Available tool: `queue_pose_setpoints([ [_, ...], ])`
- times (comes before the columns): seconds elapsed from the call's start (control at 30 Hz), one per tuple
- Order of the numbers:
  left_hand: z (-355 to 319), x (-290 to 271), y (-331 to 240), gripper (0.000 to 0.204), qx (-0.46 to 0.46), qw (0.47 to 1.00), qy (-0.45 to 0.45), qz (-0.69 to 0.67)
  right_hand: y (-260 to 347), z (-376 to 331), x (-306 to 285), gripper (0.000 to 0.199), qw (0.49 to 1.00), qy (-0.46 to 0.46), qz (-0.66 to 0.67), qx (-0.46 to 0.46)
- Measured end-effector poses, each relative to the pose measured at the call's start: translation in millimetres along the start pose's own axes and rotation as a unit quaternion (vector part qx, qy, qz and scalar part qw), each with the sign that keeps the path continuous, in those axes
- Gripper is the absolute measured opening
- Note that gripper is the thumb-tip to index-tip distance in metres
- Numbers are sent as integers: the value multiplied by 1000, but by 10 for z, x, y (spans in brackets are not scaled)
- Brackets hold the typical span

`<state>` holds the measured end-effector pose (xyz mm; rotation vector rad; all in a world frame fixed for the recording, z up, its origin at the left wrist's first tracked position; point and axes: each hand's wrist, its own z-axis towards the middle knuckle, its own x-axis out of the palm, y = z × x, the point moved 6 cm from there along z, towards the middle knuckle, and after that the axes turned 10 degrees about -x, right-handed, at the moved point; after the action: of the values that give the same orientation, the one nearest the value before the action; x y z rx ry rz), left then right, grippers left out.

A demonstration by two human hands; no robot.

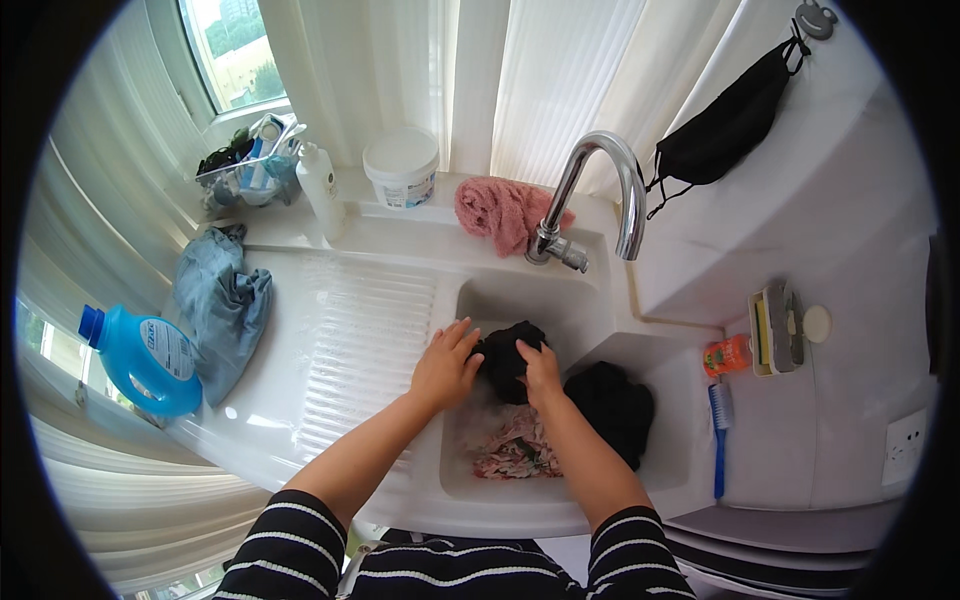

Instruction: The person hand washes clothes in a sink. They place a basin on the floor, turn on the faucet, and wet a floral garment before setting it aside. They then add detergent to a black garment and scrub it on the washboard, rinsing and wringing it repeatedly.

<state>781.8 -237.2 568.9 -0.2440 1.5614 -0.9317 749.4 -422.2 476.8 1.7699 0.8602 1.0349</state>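
black cloth (504, 365) held by the right hand (542, 374); left hand (445, 368) spread beside it.

Bunched black cloth (504, 372) is held behind crumpled pink floral fabric (515, 448) in a rectangular white basin (530, 298), flanked left by a ribbed white washboard (365, 345) and backed by a curved chrome tap (635, 200).

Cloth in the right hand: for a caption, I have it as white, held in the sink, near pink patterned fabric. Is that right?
Only the colour is wrong: in the head view, the right hand holds a black cloth. It is in the sink, near the pink patterned fabric.
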Motion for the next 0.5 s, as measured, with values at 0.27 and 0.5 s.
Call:
queue_pose_setpoints([
  [0.27,-35,-2,-409,49,-362,702,163,-592,1932,-921,661,24,978,61,166,-109],
  [0.5,62,73,-339,28,-360,528,261,-724,1898,-1048,928,29,976,35,189,-99],
])
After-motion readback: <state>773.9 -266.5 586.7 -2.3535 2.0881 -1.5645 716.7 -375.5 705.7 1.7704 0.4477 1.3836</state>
